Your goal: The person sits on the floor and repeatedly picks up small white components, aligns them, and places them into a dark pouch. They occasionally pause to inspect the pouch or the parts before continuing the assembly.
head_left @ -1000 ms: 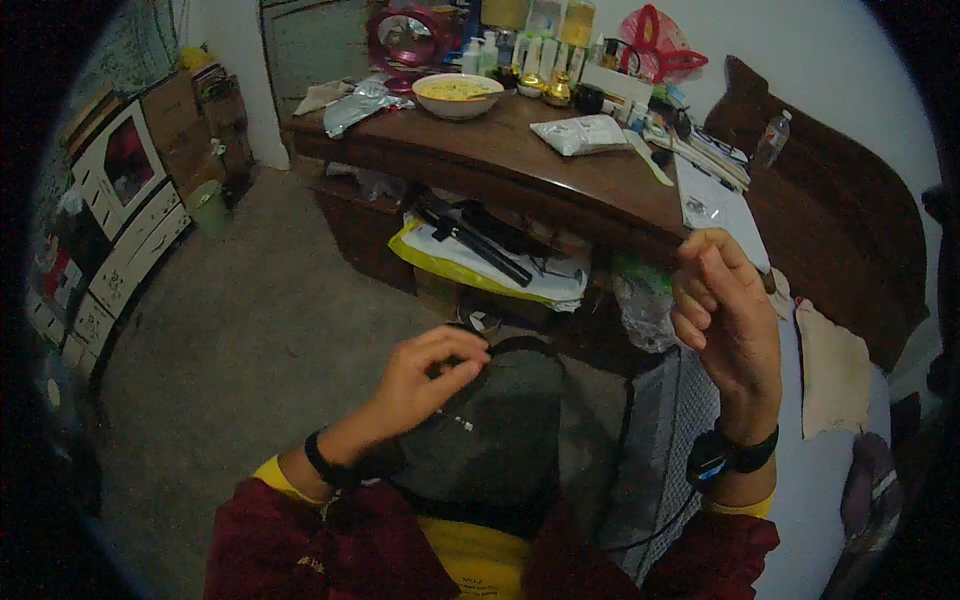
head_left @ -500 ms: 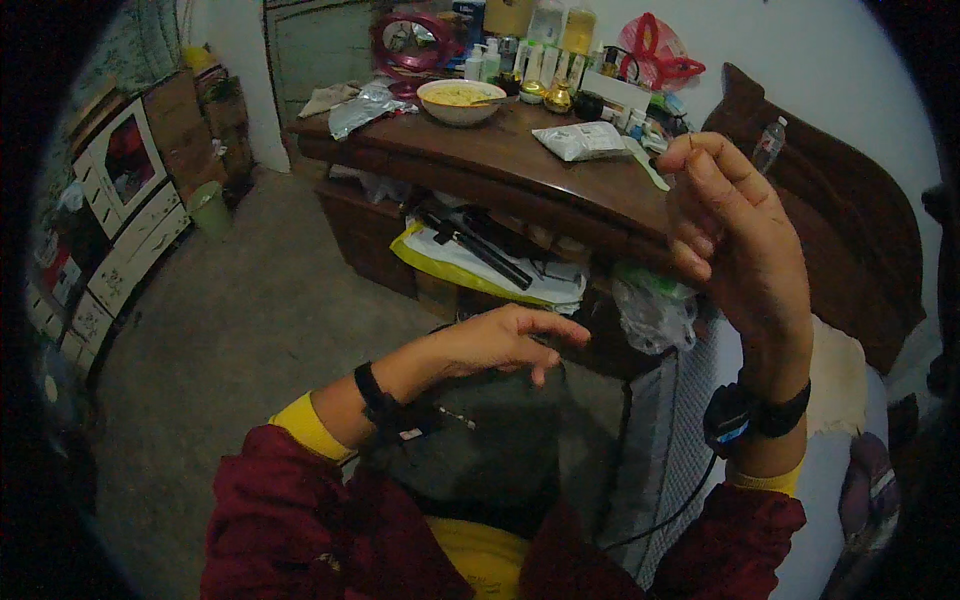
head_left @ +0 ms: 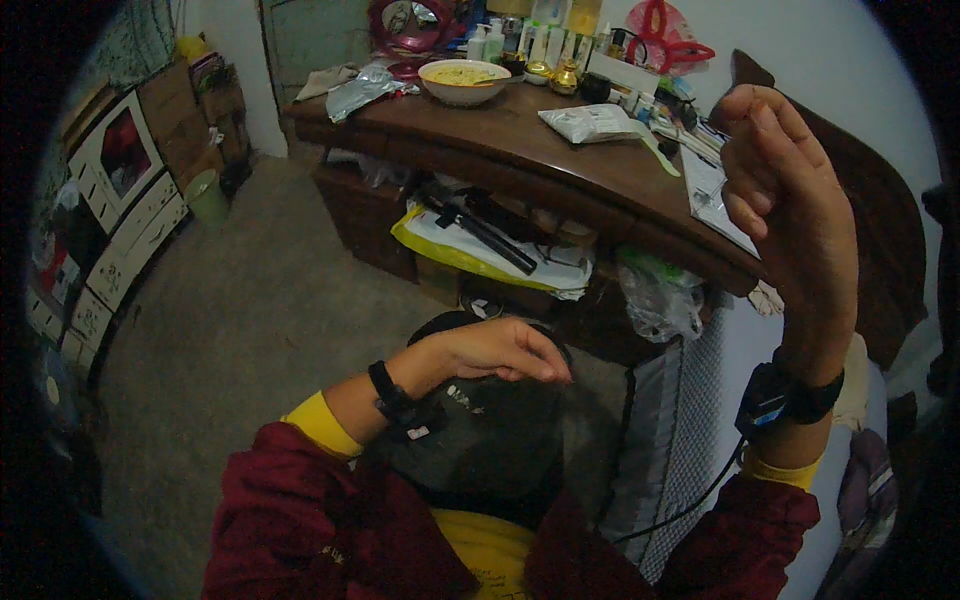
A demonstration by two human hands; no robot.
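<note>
My right hand [head_left: 785,165] is raised at the upper right, in front of the dark headboard. Its thumb and forefinger are pinched together, and anything between them is too small to make out. My left hand [head_left: 505,350] hovers over the dark grey fabric [head_left: 490,450] at my lap. Its thumb and fingers are drawn together, pointing right, and what they hold, if anything, is hidden. Small pale bits [head_left: 463,402] show on the fabric just below this hand. Each wrist wears a black band, and a cable runs down from the right one.
Ahead stands a brown wooden dresser [head_left: 480,130] bearing a bowl of food [head_left: 465,88], a silver-white packet [head_left: 590,124], bottles and a pink-framed mirror [head_left: 408,30]. A bed [head_left: 665,440] lies to my right. A green bin [head_left: 206,198] stands by white drawers at left.
My right hand has moved up and to the right, still pinched. The left hand's fingers, spread before, have come together and lowered slightly. The view has shifted a little.
</note>
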